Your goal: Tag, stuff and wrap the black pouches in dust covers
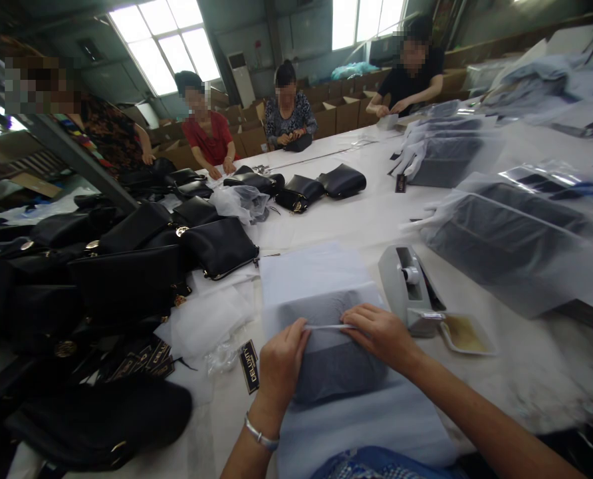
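Note:
A dark bag [344,372] lies under thin white wrapping paper [301,273] in front of me on the table. My left hand [289,352] pinches the left end of a folded paper edge above the bag; a silver bangle circles that wrist. At the right end of the same fold, my right hand [376,329] has its fingers pressed on the paper. More of the sheet spreads beyond the bag and toward my body. Beside my left hand lies a black tag [250,367] with gold lettering.
A grey tape dispenser [406,289] and a small shallow dish [466,334] stand to the right. Black bags [127,279] crowd the left side. Wrapped bags [516,219] lie at the right. Several people work across the table [321,229], with cardboard boxes [349,114] behind.

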Available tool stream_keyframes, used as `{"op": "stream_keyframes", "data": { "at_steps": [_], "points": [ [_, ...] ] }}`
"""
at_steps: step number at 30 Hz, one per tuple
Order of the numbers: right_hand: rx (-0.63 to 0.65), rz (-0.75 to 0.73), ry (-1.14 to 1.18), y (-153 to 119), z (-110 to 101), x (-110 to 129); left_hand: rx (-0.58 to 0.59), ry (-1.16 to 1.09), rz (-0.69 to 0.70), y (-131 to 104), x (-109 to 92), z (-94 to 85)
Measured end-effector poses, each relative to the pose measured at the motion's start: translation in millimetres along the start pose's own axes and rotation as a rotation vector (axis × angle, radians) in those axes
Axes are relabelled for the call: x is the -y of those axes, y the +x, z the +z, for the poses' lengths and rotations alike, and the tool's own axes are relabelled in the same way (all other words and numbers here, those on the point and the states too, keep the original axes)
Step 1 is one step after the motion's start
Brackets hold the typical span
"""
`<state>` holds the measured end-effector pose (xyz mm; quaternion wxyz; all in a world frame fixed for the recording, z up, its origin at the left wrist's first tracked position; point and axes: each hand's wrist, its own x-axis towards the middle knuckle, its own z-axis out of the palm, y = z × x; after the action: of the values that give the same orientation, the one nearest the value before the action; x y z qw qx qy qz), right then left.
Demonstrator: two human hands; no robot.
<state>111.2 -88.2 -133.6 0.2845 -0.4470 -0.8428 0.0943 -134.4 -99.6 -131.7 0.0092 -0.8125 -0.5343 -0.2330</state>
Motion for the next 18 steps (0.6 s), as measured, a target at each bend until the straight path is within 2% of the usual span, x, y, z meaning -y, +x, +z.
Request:
{"op": "stream_keyframes", "data": {
  "at_steps": [3, 5, 7, 8, 10, 12, 15, 18],
  "points": [
    [0.008, 0.016, -0.008, -0.8, 1.9, -1.3, -0.052, 0.03, -0.03, 3.0, -0.2, -2.4],
    [0.014, 0.031, -0.012, -1.1, 2.7, -1.7, -0.161, 0.079, -0.017, 3.1, -4.3, -6.3],
    [0.021, 0.044, -0.015, -1.2, 2.7, -1.7, -0.279, 0.084, 0.053, -1.2, -13.1, -8.2],
    [0.024, 0.049, -0.016, -1.2, 2.6, -1.6, -0.297, 0.057, 0.109, -5.0, -19.1, -7.3],
    [0.023, 0.058, -0.021, -1.0, 2.4, -1.1, -0.255, -0.02, 0.211, -14.1, -32.0, -1.0],
    [0.017, 0.067, -0.029, -0.6, 3.3, 0.0, -0.165, -0.048, 0.256, -22.3, -43.0, 9.2],
    [0.008, 0.085, -0.063, 1.5, 7.1, 1.9, -0.074, 0.016, 0.211, -27.5, -51.0, 22.1],
    [-0.064, 0.129, -0.145, 4.7, 8.2, 0.9, 0.022, 0.07, 0.156, -25.8, -51.5, 24.8]
  ]
}}
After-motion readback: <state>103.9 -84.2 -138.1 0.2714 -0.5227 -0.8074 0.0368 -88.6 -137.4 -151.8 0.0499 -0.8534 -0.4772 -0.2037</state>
